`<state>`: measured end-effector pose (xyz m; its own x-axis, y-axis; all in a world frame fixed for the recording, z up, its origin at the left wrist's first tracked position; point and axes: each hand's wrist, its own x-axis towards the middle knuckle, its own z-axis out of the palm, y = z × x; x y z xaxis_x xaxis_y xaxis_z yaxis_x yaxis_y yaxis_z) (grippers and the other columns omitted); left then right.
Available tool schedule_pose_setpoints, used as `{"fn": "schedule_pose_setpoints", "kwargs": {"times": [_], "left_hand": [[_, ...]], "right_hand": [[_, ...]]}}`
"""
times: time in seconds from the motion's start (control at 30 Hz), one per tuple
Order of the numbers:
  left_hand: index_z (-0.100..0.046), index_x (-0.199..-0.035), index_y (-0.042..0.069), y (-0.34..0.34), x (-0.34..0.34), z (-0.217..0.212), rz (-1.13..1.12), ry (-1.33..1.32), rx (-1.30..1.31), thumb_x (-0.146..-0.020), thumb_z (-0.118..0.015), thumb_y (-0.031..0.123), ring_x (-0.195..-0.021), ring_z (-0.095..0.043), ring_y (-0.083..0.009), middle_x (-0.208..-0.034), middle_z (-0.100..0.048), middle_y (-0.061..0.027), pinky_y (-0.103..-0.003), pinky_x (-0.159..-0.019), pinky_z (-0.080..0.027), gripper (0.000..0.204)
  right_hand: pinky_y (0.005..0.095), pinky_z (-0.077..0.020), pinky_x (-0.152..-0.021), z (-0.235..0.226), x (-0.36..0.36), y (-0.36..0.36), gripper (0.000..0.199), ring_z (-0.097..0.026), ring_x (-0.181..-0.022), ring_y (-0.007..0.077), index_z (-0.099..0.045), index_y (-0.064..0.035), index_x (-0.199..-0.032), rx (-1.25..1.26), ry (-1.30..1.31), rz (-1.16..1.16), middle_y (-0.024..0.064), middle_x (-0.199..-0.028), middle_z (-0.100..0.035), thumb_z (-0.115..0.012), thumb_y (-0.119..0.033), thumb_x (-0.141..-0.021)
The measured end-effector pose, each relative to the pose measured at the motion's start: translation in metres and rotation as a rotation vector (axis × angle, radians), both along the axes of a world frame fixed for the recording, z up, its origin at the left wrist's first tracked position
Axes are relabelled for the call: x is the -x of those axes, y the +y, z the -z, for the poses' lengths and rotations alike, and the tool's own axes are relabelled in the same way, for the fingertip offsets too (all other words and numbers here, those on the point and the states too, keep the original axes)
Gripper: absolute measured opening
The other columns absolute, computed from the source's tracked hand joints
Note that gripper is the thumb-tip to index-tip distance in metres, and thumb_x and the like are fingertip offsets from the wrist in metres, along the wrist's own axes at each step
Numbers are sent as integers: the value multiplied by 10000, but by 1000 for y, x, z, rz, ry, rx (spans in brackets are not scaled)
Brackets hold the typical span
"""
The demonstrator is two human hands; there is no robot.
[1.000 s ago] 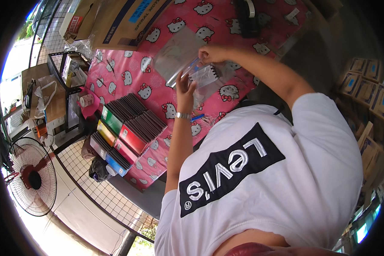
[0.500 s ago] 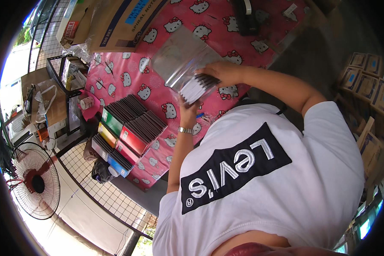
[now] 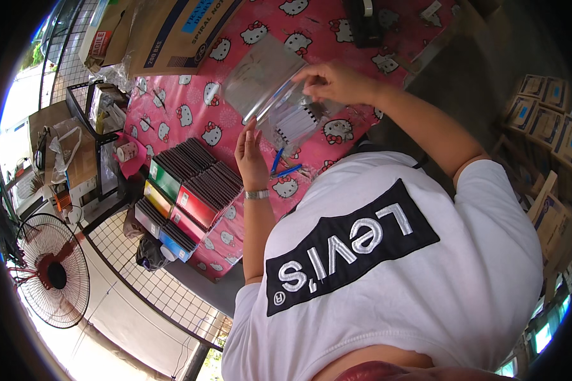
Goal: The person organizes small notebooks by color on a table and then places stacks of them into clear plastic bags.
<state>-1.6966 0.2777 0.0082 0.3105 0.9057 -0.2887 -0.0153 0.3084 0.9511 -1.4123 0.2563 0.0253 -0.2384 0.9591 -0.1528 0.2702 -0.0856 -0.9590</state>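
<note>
A clear plastic bag (image 3: 260,71) lies on the pink table, its long loose end spread toward the far side. Inside its near part sits a small stack of white-paged spiral notebooks (image 3: 295,124) with dark coils along one edge. My left hand (image 3: 252,154), with a metal watch on its wrist, pinches the bag's folded edge at its left end, fingers pointing away from me. At the right end of that same fold, my right hand (image 3: 337,83) grips the plastic with bent fingers. Blue-handled pliers or cutters (image 3: 285,168) rest just right of my left hand.
Stacked spiral notebooks (image 3: 194,184) with coloured covers stand at the table's left. A large carton (image 3: 178,38) occupies the far left, and a black device (image 3: 367,25) the far side. A fan (image 3: 54,273) stands left of the table; more cartons (image 3: 543,120) are piled at right.
Both hands have let go of the notebook stack, which now lies on the table in the bag. My hands have moved apart to the bag's folded edge, and the blue handles show more fully.
</note>
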Motion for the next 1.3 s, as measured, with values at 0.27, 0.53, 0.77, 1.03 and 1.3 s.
{"fn": "schedule_pose_setpoints", "kwargs": {"times": [0.27, 0.53, 0.77, 1.03, 1.3], "left_hand": [[-514, -1271, -34, 10, -5, 48, 277, -278, 417, -772, -528, 7, -1162, -497, -205, -1253, -543, -119, -329, -991, -370, 500], [-717, -1010, 87, 9, -24, 48, 149, 396, -442, -724, -665, 1, -936, -585, -185, -949, -627, -35, -301, -832, -453, 304], [-689, -1011, 54, -7, -27, 3, 386, 628, -728, -706, -674, 10, -840, -631, -258, -981, -640, -118, -336, -744, -512, 308], [-675, -962, 14, -19, -17, 18, 450, 715, -1003, -671, -717, 17, -956, -597, -277, -1058, -613, -150, -355, -798, -504, 294], [-719, -770, 40, -25, -23, 43, -31, 532, -213, -695, -792, 107, -951, -520, -208, -1009, -426, -50, -281, -825, -416, 124]], "right_hand": [[300, -491, -743, 55, 22, 20, 474, -582, -873, 153, -544, -87, -1277, 148, 59, -249, 70, -1119, -576, -675, -164, -828], [306, -464, -706, 56, 43, 29, 238, -608, -813, 192, -679, -48, -933, -107, -93, -253, 77, -905, -636, -693, -130, -710], [329, -485, -695, 45, 34, -3, 199, -591, -816, 234, -649, -24, -892, -367, -116, -258, 83, -938, -599, -665, -65, -698], [376, -453, -832, 48, 51, -29, 205, -517, -1000, 228, -631, -97, -862, -689, -450, -171, 22, -1016, -552, -710, -173, -688], [416, -392, -839, 50, 71, -19, 151, -470, -1059, 245, -685, -107, -801, -373, -538, 202, 29, -1039, -547, -660, -256, -808]]}}
